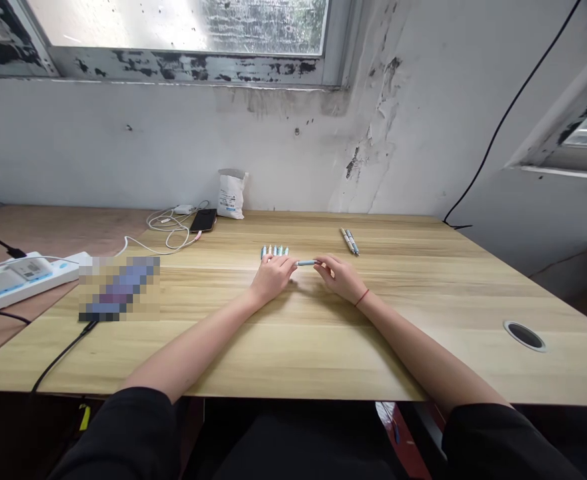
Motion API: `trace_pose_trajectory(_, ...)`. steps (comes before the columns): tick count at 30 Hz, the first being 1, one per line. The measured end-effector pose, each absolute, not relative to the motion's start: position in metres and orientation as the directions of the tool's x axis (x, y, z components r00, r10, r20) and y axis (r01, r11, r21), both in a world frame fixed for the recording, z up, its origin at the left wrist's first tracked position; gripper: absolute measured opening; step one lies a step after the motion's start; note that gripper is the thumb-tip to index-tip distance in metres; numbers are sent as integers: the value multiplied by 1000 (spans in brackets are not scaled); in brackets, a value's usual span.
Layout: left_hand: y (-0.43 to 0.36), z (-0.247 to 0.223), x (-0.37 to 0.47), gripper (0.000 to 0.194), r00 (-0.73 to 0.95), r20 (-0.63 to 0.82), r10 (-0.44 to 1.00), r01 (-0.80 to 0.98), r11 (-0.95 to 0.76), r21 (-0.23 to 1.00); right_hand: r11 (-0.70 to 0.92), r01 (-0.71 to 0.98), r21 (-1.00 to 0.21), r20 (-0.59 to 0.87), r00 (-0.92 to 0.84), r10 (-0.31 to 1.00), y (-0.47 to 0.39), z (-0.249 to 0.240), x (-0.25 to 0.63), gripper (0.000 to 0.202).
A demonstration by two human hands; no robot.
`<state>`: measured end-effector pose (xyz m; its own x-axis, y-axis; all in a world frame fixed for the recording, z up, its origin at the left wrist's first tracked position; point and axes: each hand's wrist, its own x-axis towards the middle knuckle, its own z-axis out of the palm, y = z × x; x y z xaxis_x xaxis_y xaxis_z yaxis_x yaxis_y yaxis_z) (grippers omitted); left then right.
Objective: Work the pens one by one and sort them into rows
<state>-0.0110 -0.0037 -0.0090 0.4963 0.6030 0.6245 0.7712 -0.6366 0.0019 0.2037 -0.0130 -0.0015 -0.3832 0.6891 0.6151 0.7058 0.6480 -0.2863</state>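
Note:
Between my two hands a light blue pen (305,263) is held level, just over the table. My left hand (272,276) has its fingers closed on the pen's left end. At the other end, the fingertips of my right hand (341,275) pinch the pen's dark tip. Just behind my left hand several pen caps or short pen parts (275,251), blue, white and pale green, stand out side by side in a row; my hand hides their lower parts. Two pens (349,241) lie together farther back, right of my hands.
A wooden table (283,360) spans the view. To the left are a blurred-out device (121,287) with a black cable, a white power strip (33,277), and a dark phone (203,221) on a white cord. A white paper bag (231,195) stands at the wall. A cable hole (524,336) is at right.

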Motion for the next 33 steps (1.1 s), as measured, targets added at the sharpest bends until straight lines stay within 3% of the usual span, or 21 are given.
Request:
trace_pose_trajectory(6, -1, -13, -13, 21, 532, 620, 576, 746, -665, -22, 632, 767, -110, 518, -499, 695, -15, 6, 208, 28)
trace_pose_trajectory(14, -4, -9, -16, 19, 542, 619, 568, 739, -673, -29, 598, 729, -334, 338, -500, 798, -19, 4, 204, 31)
trace_pose_trajectory(17, -4, -8, -16, 22, 540, 612, 578, 756, -653, -49, 564, 790, -240, 396, -450, 800, -21, 2, 199, 25)
trace_pose_trajectory(21, -8, -7, -12, 23, 536, 615, 578, 751, -659, -36, 611, 791, -48, 487, -516, 705, -23, 2, 190, 23)
trace_pose_trajectory(23, -12, -4, -10, 25, 493, 655, 572, 767, -642, -17, 596, 802, -17, 485, -515, 707, -19, 4, 192, 24)
trace_pose_trajectory(26, -17, 0, -9, 36, 409, 708, 576, 804, -594, 18, 463, 879, -116, 493, -353, 795, -3, 7, 215, 25)
trace_pose_trajectory(28, -18, 0, -9, 40, 397, 703, 590, 808, -588, 37, 248, 939, -239, 483, -106, 869, 12, 5, 243, 28)
trace_pose_trajectory(30, -16, -4, -9, 38, 405, 681, 609, 808, -587, 44, 19, 945, -327, 412, 125, 902, 27, 0, 273, 31)
trace_pose_trajectory(33, -11, -13, -9, 31, 406, 638, 654, 816, -574, 69, -200, 915, -350, 291, 309, 905, 42, -8, 307, 31)
